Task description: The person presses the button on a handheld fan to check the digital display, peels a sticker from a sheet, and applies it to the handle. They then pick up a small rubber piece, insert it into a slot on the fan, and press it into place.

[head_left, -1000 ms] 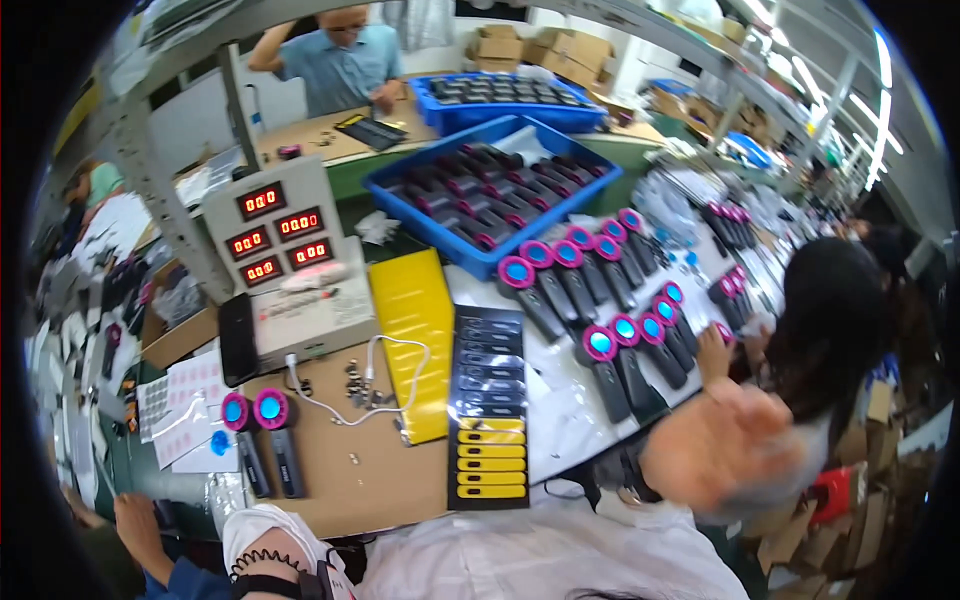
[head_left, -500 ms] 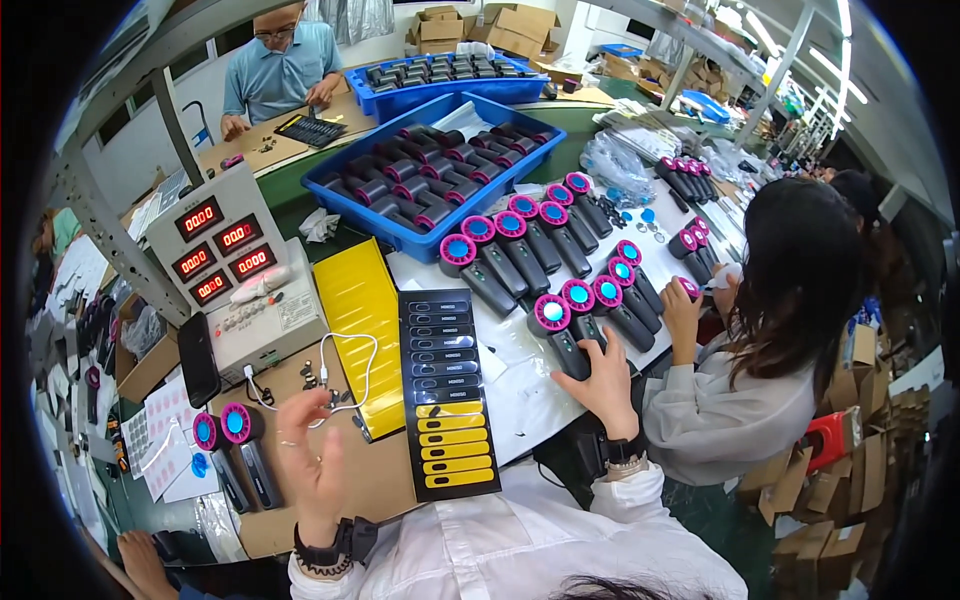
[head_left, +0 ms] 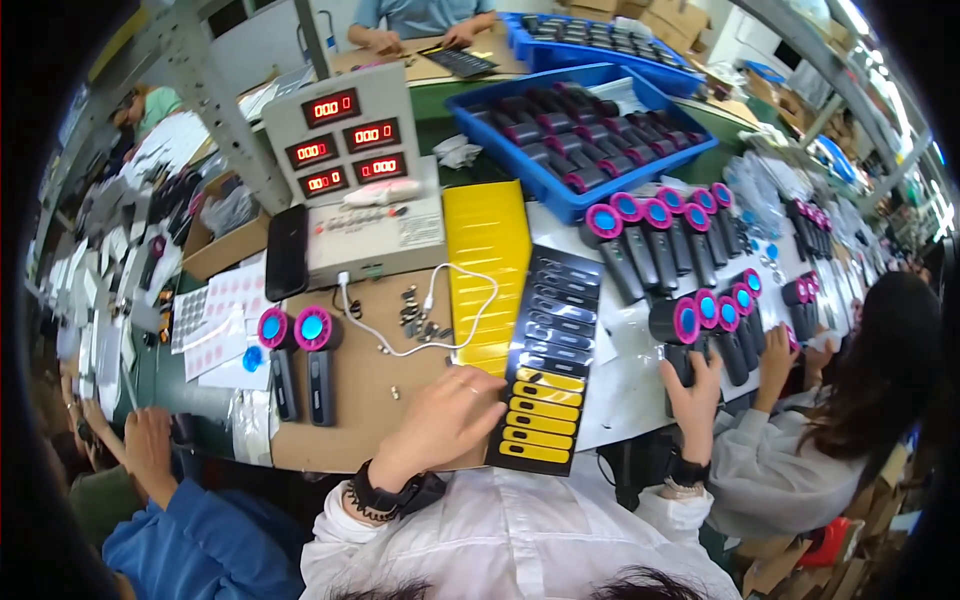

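Your right hand (head_left: 692, 400) has the thumb and the fingers closed around the handle of a black device with a pink ring (head_left: 664, 322). This device is at the left end of the nearer row of similar devices (head_left: 728, 313), above the white covering (head_left: 620, 405) of the table; I cannot tell if it touches the covering.

Your left hand (head_left: 445, 415) is over the brown board (head_left: 350, 440), the fingers bent and close together. Their tips are at the left edge of the black label sheet (head_left: 555, 350), but I cannot tell if they pinch it. This sheet shows yellow strips in its lower part and dark labels above.

Behind it lies a yellow sheet (head_left: 487, 225), crossed by a white cable (head_left: 496, 290). More to the left, 2 upright-pointing devices (head_left: 318, 380) lie side by side, near a black phone (head_left: 287, 252) and a meter box (head_left: 385, 245) with 5 red displays.
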